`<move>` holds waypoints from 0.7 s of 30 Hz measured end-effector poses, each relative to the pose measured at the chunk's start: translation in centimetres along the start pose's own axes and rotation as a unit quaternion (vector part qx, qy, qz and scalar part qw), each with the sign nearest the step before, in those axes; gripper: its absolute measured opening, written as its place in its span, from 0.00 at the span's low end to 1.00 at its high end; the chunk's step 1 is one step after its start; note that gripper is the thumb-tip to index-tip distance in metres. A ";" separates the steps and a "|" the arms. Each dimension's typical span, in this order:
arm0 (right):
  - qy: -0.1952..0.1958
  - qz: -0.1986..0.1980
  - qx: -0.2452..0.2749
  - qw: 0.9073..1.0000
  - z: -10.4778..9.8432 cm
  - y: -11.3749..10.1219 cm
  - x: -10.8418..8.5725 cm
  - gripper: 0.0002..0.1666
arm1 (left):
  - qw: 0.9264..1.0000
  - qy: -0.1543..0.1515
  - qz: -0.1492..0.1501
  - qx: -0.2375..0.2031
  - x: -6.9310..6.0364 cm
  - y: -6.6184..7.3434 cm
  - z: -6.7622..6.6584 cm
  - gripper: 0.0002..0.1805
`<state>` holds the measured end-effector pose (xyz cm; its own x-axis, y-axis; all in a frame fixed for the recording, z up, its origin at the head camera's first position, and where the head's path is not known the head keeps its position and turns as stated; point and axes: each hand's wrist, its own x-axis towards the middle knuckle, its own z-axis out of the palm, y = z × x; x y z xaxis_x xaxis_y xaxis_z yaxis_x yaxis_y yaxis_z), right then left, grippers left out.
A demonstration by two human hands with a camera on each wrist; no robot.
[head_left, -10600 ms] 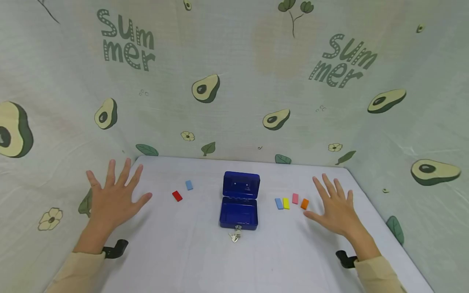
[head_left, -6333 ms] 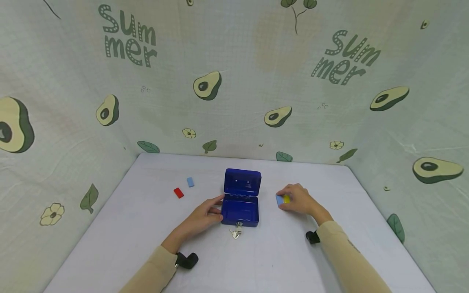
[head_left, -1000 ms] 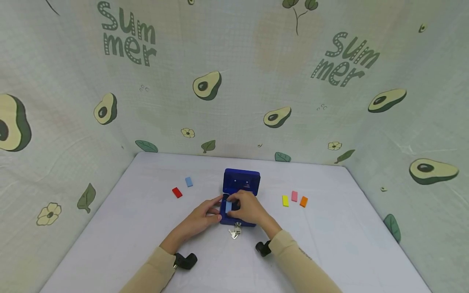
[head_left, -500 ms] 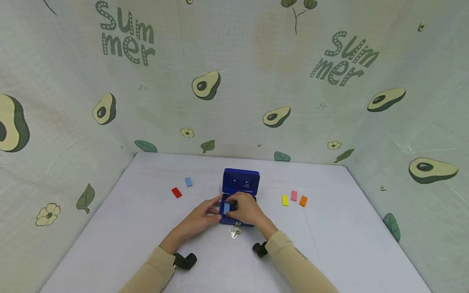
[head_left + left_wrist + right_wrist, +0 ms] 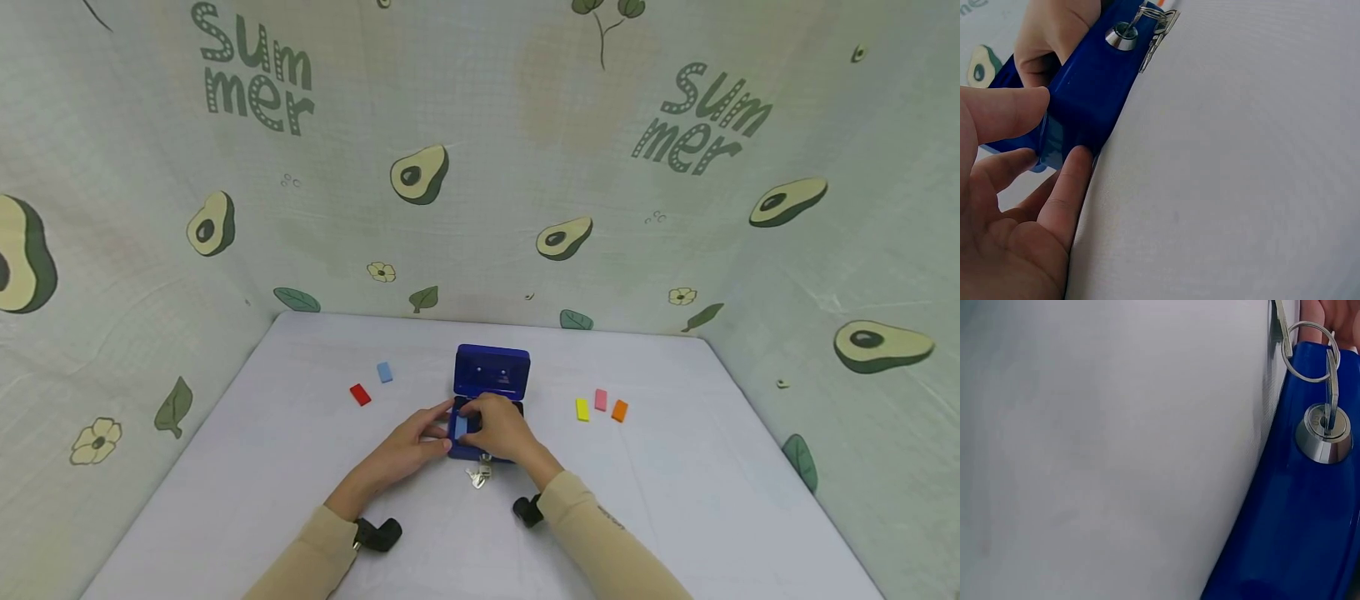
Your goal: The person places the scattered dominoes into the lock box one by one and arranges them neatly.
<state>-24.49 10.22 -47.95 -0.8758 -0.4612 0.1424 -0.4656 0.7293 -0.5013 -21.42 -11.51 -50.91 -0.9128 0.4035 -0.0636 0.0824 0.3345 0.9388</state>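
A blue metal box (image 5: 491, 372) stands in the middle of the table with its lid raised. My left hand (image 5: 405, 450) touches its left side; in the left wrist view the fingertips of the left hand (image 5: 1029, 206) rest on the box's side wall (image 5: 1091, 87). Inside the box, at its left end, my right hand (image 5: 504, 427) pinches a light blue block (image 5: 461, 427). Keys (image 5: 477, 477) hang from the lock at the front, and the lock (image 5: 1324, 440) shows close up in the right wrist view, where the right hand is not seen.
Left of the box lie a red block (image 5: 360, 394) and a light blue block (image 5: 384, 372). To its right are a yellow block (image 5: 582, 410), a pink block (image 5: 601, 400) and an orange block (image 5: 619, 411). Patterned cloth surrounds the white table (image 5: 247, 467).
Since the earliest frame, both hands have come in to the box, and one light blue block from the right is now inside it. Over the last second the right hand has shifted slightly left.
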 end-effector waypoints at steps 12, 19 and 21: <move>0.008 0.020 -0.005 1.000 0.2 -0.3 0.1 0.22 | 1.000 -0.003 -0.003 -0.007 0.3 -0.4 0.0 0.39; 0.009 0.020 -0.010 1.000 0.3 -0.4 0.1 0.22 | 1.000 -0.010 -0.006 -0.014 0.2 -0.3 -0.2 0.39; 0.010 0.018 -0.012 1.000 0.4 -0.4 0.2 0.22 | 1.000 -0.012 -0.005 -0.014 0.1 -0.3 -0.2 0.39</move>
<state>-24.43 9.66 -48.06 -0.8945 -0.4240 0.1416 -0.4359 0.7570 -0.4868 -21.65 -11.71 -51.09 -0.9037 0.4205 -0.0811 0.0617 0.3152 0.9470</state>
